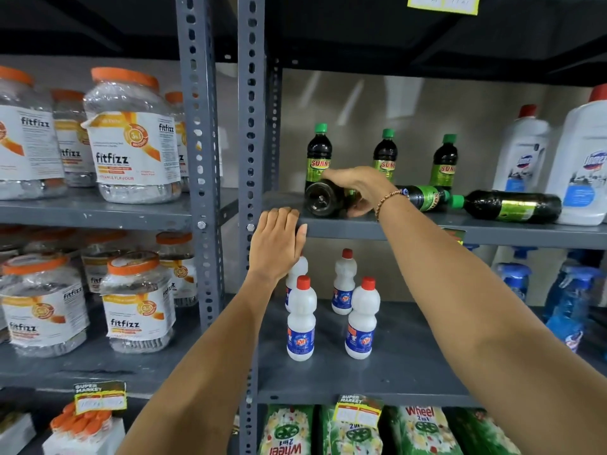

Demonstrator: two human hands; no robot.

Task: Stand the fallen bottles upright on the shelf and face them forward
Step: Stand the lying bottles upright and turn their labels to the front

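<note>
Dark green-capped bottle (323, 198) lying on its side at the front of the grey shelf (427, 229), right hand (356, 188) wrapped around its middle. Left hand (277, 243) rests flat on the shelf edge, fingers together, holding nothing. Two more fallen bottles (512, 206) lie to the right.

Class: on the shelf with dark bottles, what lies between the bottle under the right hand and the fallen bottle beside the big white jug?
In the head view, another fallen dark bottle lies between the gripped bottle and the far fallen bottle.

Three dark green-capped bottles (512, 206) fallen on shelf (427, 229), three upright (385, 156)
</note>
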